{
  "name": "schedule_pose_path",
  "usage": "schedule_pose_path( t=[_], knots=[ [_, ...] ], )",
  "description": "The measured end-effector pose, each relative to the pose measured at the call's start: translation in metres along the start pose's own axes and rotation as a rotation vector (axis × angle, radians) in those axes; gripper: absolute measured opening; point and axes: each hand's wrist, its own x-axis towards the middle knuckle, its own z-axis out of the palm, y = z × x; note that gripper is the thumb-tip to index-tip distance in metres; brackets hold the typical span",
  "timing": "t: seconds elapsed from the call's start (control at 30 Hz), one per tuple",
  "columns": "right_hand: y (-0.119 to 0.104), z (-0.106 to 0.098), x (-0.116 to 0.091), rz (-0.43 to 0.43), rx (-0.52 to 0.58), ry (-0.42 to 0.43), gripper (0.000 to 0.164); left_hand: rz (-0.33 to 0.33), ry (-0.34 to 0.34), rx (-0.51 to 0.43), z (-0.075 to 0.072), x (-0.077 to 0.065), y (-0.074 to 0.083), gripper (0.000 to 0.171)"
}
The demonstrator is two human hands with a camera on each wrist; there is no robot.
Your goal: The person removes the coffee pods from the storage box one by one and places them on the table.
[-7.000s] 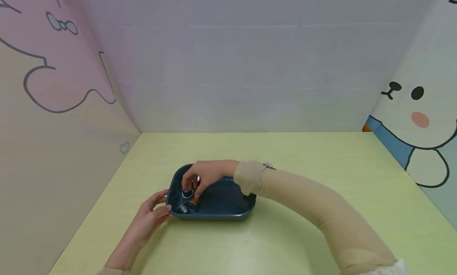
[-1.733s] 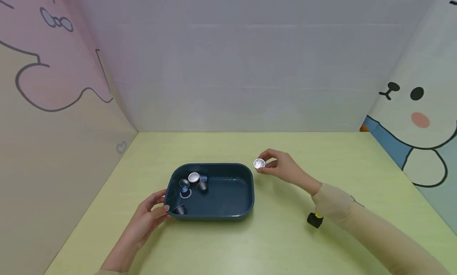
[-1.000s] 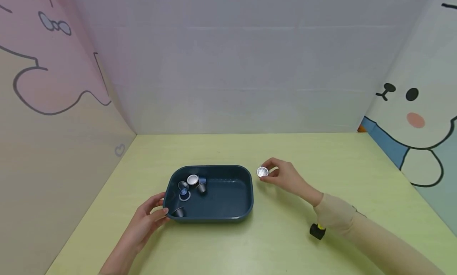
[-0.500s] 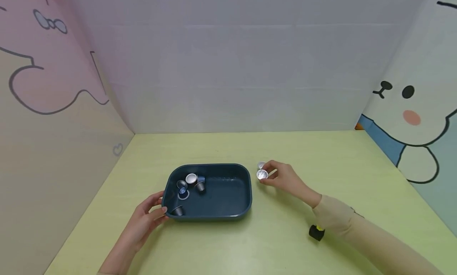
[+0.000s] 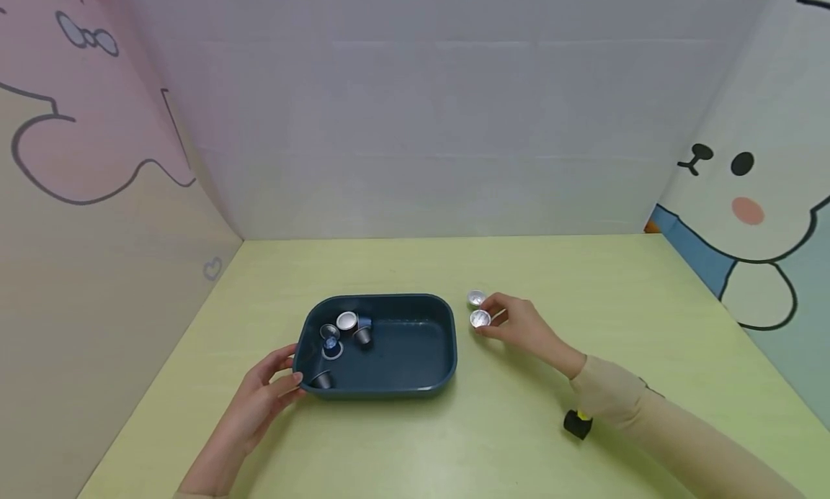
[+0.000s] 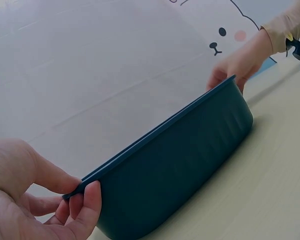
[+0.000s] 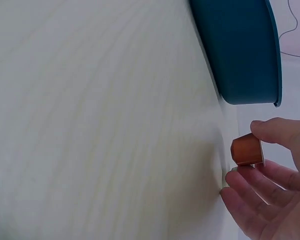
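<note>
Across a table gap [image 5: 465,351], left hand [image 5: 264,392] pinches tray rim [image 5: 382,394], right hand [image 5: 521,331] orange capsule [image 7: 247,150].

1. The place looks like a screened tabletop booth; whether it stands in a home, lab or office cannot be told.
2. A creased, plain sheet [image 5: 428,124] closes the back of the table [image 5: 506,434].
3. Cartoon drawings mark the left panel [image 5: 117,304] and right panel [image 5: 778,139].

The right wrist view's top edge crops the tray [image 7: 242,55].
</note>
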Motion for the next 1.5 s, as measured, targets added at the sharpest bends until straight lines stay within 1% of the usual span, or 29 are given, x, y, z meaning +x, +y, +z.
schedule_pose_path(
  t=[0.33,0.47,0.73,0.93,1.23,1.5],
  knots=[
    [0.0048,0.0015,-0.0002,-0.016,-0.031,-0.005,0.035,-0.019,-0.007,-0.002,-0.001,0.0018,-0.0008,0.057],
    [0.0055,0.0026,-0.0001,-0.018,-0.036,-0.01,0.035,-0.016,-0.008,-0.004,-0.0008,0.0011,-0.0008,0.057],
    [0.0041,0.0046,-0.0026,0.012,-0.018,-0.014,0.035,-0.02,0.0,0.008,0.0006,-0.0005,0.0016,0.056],
    [0.0042,0.0046,-0.0019,0.003,-0.027,-0.02,0.035,-0.022,-0.001,0.022,0.0007,-0.0011,0.003,0.056],
    [0.0045,0.0031,-0.0018,-0.015,-0.037,-0.031,0.033,-0.028,-0.006,0.02,0.0009,-0.0016,0.0031,0.057],
    [0.0042,0.0023,-0.0022,-0.016,-0.043,-0.036,0.035,-0.027,-0.005,0.021,0.0011,-0.0013,0.0033,0.056]
  ],
)
